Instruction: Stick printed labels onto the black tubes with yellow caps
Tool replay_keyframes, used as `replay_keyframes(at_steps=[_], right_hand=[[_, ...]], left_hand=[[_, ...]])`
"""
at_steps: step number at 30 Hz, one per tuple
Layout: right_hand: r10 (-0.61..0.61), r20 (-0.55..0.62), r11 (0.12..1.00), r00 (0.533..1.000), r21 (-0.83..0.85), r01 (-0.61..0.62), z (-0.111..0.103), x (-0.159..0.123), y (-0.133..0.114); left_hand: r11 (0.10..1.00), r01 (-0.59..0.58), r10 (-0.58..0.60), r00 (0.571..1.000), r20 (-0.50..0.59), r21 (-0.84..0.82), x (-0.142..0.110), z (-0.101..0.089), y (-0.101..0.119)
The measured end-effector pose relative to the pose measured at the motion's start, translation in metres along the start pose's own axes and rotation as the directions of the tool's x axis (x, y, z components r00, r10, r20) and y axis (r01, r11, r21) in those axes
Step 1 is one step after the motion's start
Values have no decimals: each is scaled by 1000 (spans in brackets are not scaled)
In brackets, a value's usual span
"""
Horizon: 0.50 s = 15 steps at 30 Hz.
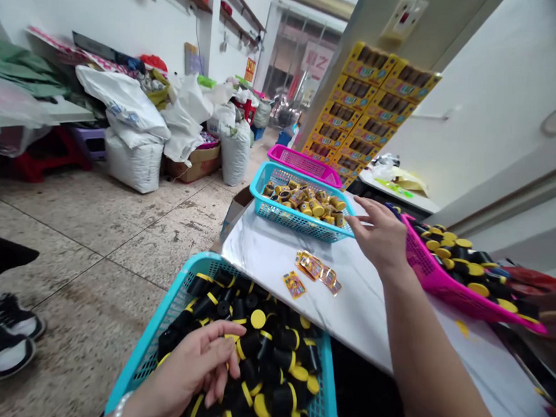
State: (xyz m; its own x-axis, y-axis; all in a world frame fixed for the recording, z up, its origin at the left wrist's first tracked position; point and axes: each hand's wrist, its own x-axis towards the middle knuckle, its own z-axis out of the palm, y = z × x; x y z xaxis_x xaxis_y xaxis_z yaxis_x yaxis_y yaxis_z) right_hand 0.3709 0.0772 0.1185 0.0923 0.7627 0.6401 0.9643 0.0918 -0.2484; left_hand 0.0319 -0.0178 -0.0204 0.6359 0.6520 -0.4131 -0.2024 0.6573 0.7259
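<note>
My left hand (pixel 198 365) rests palm down in a near blue basket (pixel 164 326) full of small black cylinders with yellow caps (pixel 273 354); its fingers touch the pieces, grip unclear. My right hand (pixel 381 235) reaches across a white marble-look table (pixel 267 251), fingers spread, at the right rim of a far blue basket (pixel 278 216) holding several labelled yellow-capped cylinders. Small colourful sticker labels (pixel 313 270) lie on the table between the baskets. Nothing shows in the right hand.
A pink basket (pixel 444 284) with more capped cylinders sits at right, another pink basket (pixel 302 162) behind the far blue one. Yellow display boxes (pixel 368 108) are stacked against the wall. White sacks (pixel 134 136) line the floor at left. Another person's shoes (pixel 4 339) show lower left.
</note>
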Motion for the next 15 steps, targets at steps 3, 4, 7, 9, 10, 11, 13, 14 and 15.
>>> replay_keyframes(at_steps=[3, 4, 7, 9, 10, 11, 13, 14, 15], right_hand=[[-35, 82, 999, 996, 36, 32, 1, -45, -17], [-50, 133, 997, 990, 62, 42, 3, -62, -24], [-127, 300, 990, 946, 97, 102, 16, -108, -44], [-190, 360, 982, 913, 71, 177, 27, -131, -52], [-214, 361, 976, 908, 52, 209, 31, -139, -55], [-230, 339, 972, 912, 38, 231, 36, -146, -56], [-239, 253, 971, 937, 44, 236, 42, -156, -57], [-237, 213, 971, 948, 76, 226, 44, -158, -56], [-236, 188, 969, 953, 124, 215, 46, -159, -56]], left_hand=[[1000, 18, -18, 1000, 3, 22, 0, -7, -1], [999, 23, -23, 1000, 5, 35, 1, -8, -1], [996, 26, -27, 999, 19, 87, 4, -8, 2], [994, 17, -20, 999, 27, 110, 4, -6, 5], [994, 13, -16, 1000, 26, 113, 4, -5, 7], [993, 9, -11, 1000, 18, 114, 3, -3, 9], [994, 6, -6, 1000, 4, 111, 2, 0, 11], [994, 7, -7, 1000, 3, 110, 2, 2, 11], [994, 10, -11, 1000, 8, 107, 2, 4, 11]])
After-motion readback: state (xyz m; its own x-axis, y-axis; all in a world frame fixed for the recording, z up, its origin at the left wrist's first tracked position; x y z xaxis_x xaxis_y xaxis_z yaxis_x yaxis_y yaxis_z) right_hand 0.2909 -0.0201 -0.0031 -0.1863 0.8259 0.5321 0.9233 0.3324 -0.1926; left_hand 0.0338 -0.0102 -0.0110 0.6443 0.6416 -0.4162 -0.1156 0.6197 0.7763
